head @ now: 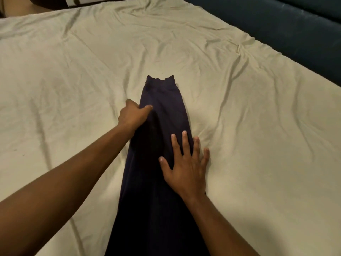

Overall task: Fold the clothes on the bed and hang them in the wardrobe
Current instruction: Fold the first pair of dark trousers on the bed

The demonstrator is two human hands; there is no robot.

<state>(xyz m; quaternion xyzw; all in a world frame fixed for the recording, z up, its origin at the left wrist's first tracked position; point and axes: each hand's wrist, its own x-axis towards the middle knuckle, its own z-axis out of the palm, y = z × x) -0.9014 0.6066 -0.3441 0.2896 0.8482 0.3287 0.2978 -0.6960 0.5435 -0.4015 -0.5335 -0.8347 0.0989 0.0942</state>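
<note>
A dark navy garment [162, 111] lies in a long narrow strip down the middle of the bed, its far end towards the top of the view and its near end running out of the bottom edge. My left hand [133, 113] pinches the garment's left edge, thumb on top of the cloth and fingers curled beside it. My right hand [186, 167] lies flat on the garment's right side with fingers spread, pressing it onto the sheet.
The bed carries a wrinkled beige sheet [73, 74]. A dark blue padded edge [287, 28] runs along the bed's right side. At the top left a strip of floor and a white piece of furniture [88, 0] show.
</note>
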